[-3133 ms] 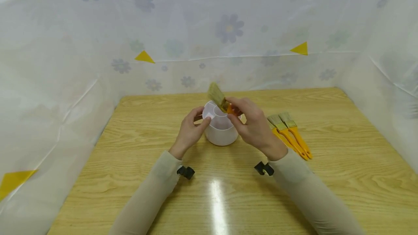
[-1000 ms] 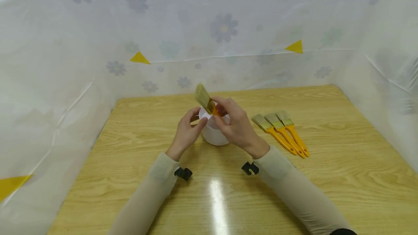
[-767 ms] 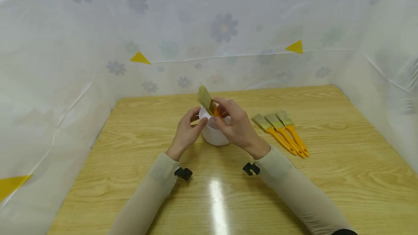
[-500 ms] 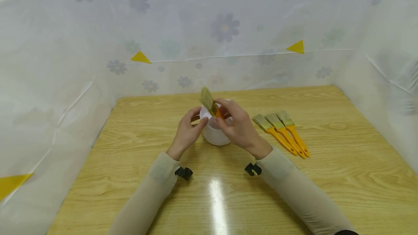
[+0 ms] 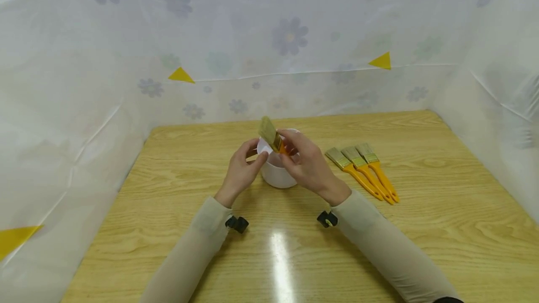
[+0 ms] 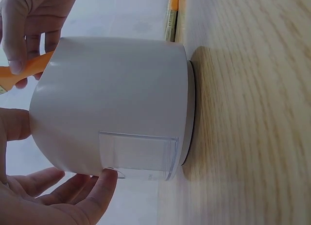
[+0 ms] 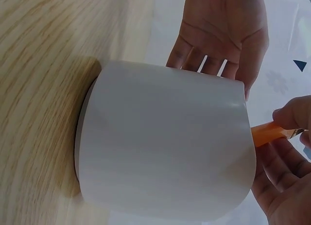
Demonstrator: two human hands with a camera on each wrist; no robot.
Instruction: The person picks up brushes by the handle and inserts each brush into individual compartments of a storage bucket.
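an orange-handled brush (image 5: 268, 131) tilts bristles-up in an upright white holder (image 5: 280, 177).

long beige sleeves (image 5: 189, 247) | snug beige cuffs (image 5: 215, 206) | black notched clips (image 5: 237, 223)

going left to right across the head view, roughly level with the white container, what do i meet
left hand → white container → right hand → left loose paintbrush → middle loose paintbrush → right loose paintbrush

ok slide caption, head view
Left hand grips a white cylindrical container; right hand holds an orange-handled paintbrush at its opening, three more paintbrushes on the wood-grain table.
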